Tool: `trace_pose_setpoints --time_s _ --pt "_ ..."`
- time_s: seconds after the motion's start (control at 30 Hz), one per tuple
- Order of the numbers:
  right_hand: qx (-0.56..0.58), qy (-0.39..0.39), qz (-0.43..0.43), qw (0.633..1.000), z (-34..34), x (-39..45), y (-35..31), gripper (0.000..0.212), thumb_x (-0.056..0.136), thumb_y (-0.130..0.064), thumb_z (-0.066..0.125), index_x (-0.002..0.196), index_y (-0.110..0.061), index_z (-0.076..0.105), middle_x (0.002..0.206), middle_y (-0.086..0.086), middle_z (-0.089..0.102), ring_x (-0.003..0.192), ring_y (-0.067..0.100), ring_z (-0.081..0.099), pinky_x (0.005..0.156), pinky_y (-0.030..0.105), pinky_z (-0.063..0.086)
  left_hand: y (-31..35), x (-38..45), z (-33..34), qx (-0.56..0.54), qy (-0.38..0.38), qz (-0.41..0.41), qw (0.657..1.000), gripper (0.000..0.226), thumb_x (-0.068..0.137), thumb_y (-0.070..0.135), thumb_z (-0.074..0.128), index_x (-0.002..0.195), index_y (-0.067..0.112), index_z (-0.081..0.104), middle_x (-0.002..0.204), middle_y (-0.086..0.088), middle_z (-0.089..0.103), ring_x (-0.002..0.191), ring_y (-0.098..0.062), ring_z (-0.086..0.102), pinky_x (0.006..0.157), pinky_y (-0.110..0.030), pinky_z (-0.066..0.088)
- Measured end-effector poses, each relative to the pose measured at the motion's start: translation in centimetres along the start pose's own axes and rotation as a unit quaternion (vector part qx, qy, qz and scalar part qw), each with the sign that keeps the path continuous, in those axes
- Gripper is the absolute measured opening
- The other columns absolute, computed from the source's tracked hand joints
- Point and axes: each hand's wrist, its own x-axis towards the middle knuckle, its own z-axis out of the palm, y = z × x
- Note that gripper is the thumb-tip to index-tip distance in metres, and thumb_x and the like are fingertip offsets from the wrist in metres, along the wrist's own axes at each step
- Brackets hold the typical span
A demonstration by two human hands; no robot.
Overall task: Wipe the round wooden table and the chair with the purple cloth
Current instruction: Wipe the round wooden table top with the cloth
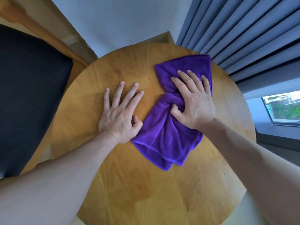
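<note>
Right hand [194, 101] is down on the purple cloth [168, 132], fingers stretched forward over its far half while the thumb hooks into a bunched fold at the cloth's pinched middle, so it grips the fabric as it presses; the cloth lies rumpled on the right half of the round wooden table [146, 184], its far edge near the table's rim by the curtain [253, 38], its near corner pointing back toward the person; left hand [120, 111] lies flat on the bare wood just beside the cloth, fingers spread wide and straight, holding nothing, the heel of the palm touching the cloth's left edge; the chair [30, 98], with its dark seat cushion and wooden frame, sits off to the left of the table; a window [282, 108] shows at far right below the curtain
</note>
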Motion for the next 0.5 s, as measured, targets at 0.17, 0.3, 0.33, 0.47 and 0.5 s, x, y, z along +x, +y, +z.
trace_pose_setpoints --time_s 0.17,0.3,0.33,0.47,0.5 --pt "0.042 0.0 0.131 0.99 0.9 -0.3 -6.0 0.079 0.08 -0.042 0.048 0.155 -0.019 0.037 0.167 0.005 0.026 0.155 0.035 0.015 0.125 0.059 0.004 -0.1 -0.1 0.0 0.01 -0.007 0.004 1.0 0.082 0.081 0.037 0.035 0.162 0.027 0.028 0.174 0.008 0.011 0.161 -0.03 0.003 0.124 -0.068 0.008" --pt "0.038 -0.059 -0.025 0.997 -0.3 -2.8 -3.5 0.082 0.074 -0.036 0.049 0.154 -0.022 0.042 0.168 0.001 0.025 0.156 0.031 0.016 0.124 0.061 0.009 -0.1 0.1 -0.1 0.004 -0.012 0.003 1.0 0.083 0.079 0.038 0.037 0.161 0.027 0.029 0.174 0.008 0.012 0.161 -0.031 0.005 0.124 -0.068 0.008" --pt "0.037 -0.076 -0.055 0.995 -0.8 -2.9 -1.9 0.084 0.07 -0.034 0.052 0.153 -0.025 0.043 0.168 -0.002 0.025 0.157 0.029 0.015 0.124 0.061 0.009 -0.1 0.0 0.0 0.001 -0.014 0.001 1.0 0.084 0.079 0.039 0.039 0.162 0.027 0.029 0.174 0.008 0.01 0.161 -0.03 0.003 0.124 -0.068 0.007" --pt "0.033 -0.116 0.083 0.989 -2.2 -0.9 2.3 0.104 0.061 -0.035 0.056 0.158 -0.045 0.022 0.172 -0.006 -0.001 0.158 0.028 -0.004 0.122 0.065 -0.002 0.1 -0.1 0.2 0.003 -0.019 -0.001 1.0 0.085 0.081 0.039 0.04 0.163 0.029 0.021 0.175 0.01 0.003 0.162 -0.028 -0.003 0.125 -0.067 0.005" --pt "0.043 -0.114 0.134 0.984 -2.2 0.0 2.1 0.107 0.059 -0.036 0.056 0.158 -0.047 0.016 0.171 -0.006 -0.006 0.157 0.028 -0.008 0.121 0.065 -0.005 0.2 0.0 0.2 0.005 -0.021 -0.001 1.0 0.085 0.082 0.04 0.04 0.164 0.03 0.02 0.175 0.01 0.002 0.162 -0.028 -0.004 0.125 -0.067 0.005"
